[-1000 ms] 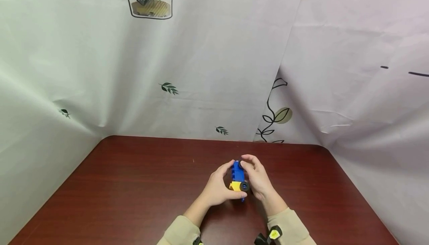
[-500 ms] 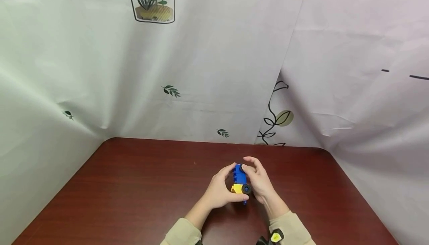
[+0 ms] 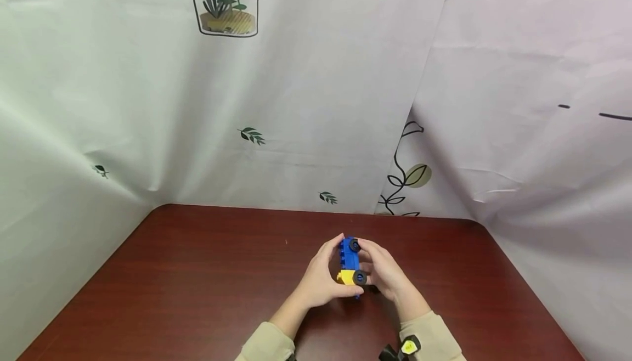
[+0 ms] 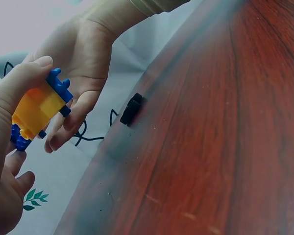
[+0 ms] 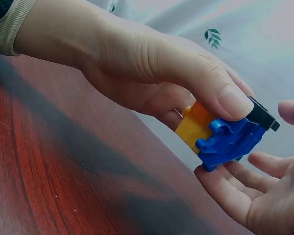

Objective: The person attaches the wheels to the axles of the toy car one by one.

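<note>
A small toy car of blue and yellow bricks (image 3: pixel 350 260) with black wheels is held above the table in the head view. My left hand (image 3: pixel 318 281) grips it from the left, thumb (image 5: pixel 235 103) across the near end and fingertips at the far end. On the right side of the car, my right hand (image 3: pixel 387 276) has one fingertip at the far wheel (image 3: pixel 354 245) and other fingers beside the blue bricks. In the right wrist view, my right hand (image 5: pixel 279 196) has its lower fingers against the underside. A small black piece (image 4: pixel 132 108) lies on the table.
The reddish-brown wooden table (image 3: pixel 197 273) spreads round both hands. Behind it hangs a pale cloth (image 3: pixel 316 75) with printed leaves and a jar of plants. A black band with a yellow tag (image 3: pixel 410 345) sits at my right sleeve.
My right hand has drawn its raised finger in and turned, its fingers now closer along the car's side. The far wheel shows more fully. My left hand keeps its grip.
</note>
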The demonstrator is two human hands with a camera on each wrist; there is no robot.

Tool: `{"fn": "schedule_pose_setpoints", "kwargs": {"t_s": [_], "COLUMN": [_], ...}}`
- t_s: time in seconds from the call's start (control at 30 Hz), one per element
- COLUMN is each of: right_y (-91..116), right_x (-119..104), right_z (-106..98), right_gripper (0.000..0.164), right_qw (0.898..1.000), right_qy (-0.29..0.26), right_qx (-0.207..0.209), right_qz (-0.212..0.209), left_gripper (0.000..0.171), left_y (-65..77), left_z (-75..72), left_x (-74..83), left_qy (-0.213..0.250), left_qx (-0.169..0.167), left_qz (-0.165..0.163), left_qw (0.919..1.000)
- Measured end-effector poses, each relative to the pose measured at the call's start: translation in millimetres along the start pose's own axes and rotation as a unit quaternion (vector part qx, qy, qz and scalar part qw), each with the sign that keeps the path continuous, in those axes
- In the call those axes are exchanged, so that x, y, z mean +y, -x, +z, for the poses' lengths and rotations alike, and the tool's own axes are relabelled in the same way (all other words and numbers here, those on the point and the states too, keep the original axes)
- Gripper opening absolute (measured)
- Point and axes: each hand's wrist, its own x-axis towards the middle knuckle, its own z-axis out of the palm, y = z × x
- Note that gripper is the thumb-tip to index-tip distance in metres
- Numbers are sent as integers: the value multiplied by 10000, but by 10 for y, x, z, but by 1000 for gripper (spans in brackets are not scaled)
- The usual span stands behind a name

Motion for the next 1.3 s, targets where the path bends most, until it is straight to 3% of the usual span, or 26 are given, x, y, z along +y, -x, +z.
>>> {"fn": "schedule_pose_setpoints", "kwargs": {"t_s": [0.17,0.37,0.53,0.9,1.13,1.3], "right_y": [-5,-14,-17,-20,-23,-11], "right_x": [19,20,12,27,15,17], "right_z": [-12,-27,-27,-4,9,16], "right_gripper": [72,60,57,57,52,49], "right_qw": [9998,9994,9989,9975,9962,9952], "right_qy": [147,209,71,202,188,197], "right_qx": [-164,-243,-321,-114,5,93], "right_qz": [24,-126,-322,-664,-847,-949], "left_gripper": [99,101,100,75,62,61], "left_y": [8,6,-5,-13,-60,-94], "left_z": [4,-1,-9,-38,-27,-26], "left_x": [-11,-17,-13,-6,-40,-59], "left_qy": [-189,-341,-210,753,647,612], "left_qx": [-14,-93,-133,-39,353,640], "left_qz": [53,152,93,-401,-598,-1172], "left_qw": [9998,9993,9996,9963,9955,9891]}}
